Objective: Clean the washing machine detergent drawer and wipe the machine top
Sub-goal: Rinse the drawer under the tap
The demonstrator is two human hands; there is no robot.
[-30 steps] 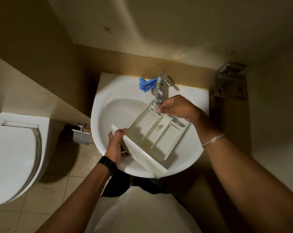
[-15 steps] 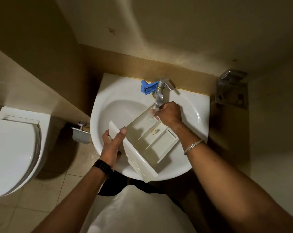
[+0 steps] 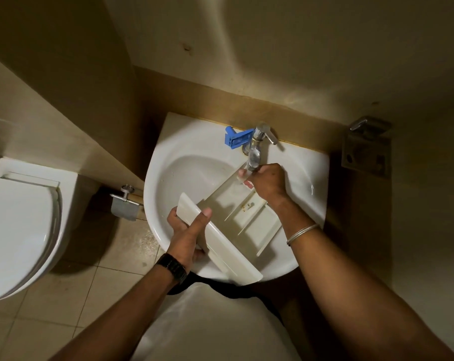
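Observation:
The white detergent drawer [image 3: 257, 225] lies tilted in the white sink [image 3: 309, 175], compartments facing up, with a few brownish specks in the middle compartment. My left hand [image 3: 186, 230] grips the left end of its front panel, thumb on top. My right hand [image 3: 268, 181] curls round the drawer's far end, directly under the spout of the chrome tap [image 3: 257, 149]. Whether water is running is unclear. The washing machine is not in view.
A blue plastic part [image 3: 237, 139] sits on the sink ledge left of the tap. A toilet [image 3: 20, 225] stands at the left, with a metal paper holder [image 3: 124, 204] on the wall beside the sink. A metal fixture [image 3: 366, 149] hangs at right.
The drawer's far end has shifted left and up towards the tap spout, with my right hand following it. My left hand keeps its grip on the front panel.

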